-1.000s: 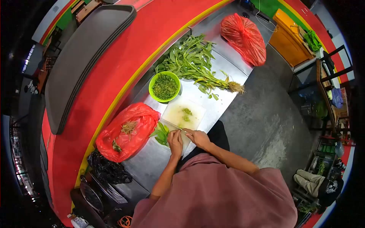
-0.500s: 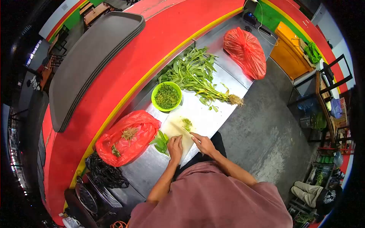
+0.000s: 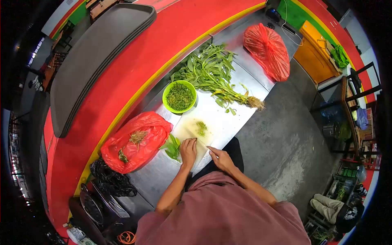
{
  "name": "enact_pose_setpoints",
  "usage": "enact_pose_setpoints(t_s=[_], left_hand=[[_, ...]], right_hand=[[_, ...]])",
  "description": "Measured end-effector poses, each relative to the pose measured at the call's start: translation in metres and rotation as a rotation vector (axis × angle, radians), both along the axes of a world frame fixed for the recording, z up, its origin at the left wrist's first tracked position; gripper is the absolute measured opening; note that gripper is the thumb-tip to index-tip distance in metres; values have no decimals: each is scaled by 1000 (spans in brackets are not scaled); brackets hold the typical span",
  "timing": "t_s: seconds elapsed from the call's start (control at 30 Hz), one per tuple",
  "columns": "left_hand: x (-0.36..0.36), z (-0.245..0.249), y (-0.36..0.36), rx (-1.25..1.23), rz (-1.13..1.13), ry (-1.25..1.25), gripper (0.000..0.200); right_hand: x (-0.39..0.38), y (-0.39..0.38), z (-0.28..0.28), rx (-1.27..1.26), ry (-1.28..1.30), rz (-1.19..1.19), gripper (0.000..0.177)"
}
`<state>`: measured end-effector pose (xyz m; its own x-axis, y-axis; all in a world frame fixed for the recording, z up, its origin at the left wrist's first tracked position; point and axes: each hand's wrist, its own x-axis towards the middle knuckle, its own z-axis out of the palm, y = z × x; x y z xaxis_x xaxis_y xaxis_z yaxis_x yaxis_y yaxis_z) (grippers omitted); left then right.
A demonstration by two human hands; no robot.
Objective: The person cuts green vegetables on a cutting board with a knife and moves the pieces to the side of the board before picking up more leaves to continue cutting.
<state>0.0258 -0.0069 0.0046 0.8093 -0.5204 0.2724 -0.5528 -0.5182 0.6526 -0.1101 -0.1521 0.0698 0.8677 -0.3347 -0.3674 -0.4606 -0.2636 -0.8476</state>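
Observation:
A pale cutting board [image 3: 190,127] lies on the metal table, with a small heap of chopped greens [image 3: 201,128] on it. My right hand [image 3: 221,158] is closed round the handle of a knife [image 3: 201,142], whose blade points to the left over the board. Fingers curled, my left hand [image 3: 188,152] rests on the board near the blade's tip; what it holds, if anything, is hidden. Loose green leaves [image 3: 173,148] lie just left of it. Beyond the board stands a lime-green bowl [image 3: 193,107] full of chopped greens [image 3: 179,96].
Uncut leafy stems with roots [image 3: 222,85] lie at the back of the metal table [image 3: 241,118]. An open red bag [image 3: 118,145] with root scraps is at the left, a tied red bag [image 3: 267,53] at the far right. Black plastic [image 3: 112,179] lies nearer.
The knife and my right hand have shifted slightly down and right, away from the chopped heap. The camera view has also moved a little.

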Motion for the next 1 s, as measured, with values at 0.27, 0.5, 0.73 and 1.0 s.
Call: enact_pose_setpoints(t_s=[0.27,0.5,0.73,1.0], left_hand=[[0,3,0,4,-6,-8,12],[1,5,0,-34,-1,15,13],[3,3,3,-70,-15,46,12],[2,5,8,-21,-84,-19,19]], right_hand=[[8,-1,-17,-216,-51,101,40],[31,-1,-16,-202,-89,118,39],[18,-1,-18,-135,-57,82,40],[28,-1,-36,-246,-102,144,40]])
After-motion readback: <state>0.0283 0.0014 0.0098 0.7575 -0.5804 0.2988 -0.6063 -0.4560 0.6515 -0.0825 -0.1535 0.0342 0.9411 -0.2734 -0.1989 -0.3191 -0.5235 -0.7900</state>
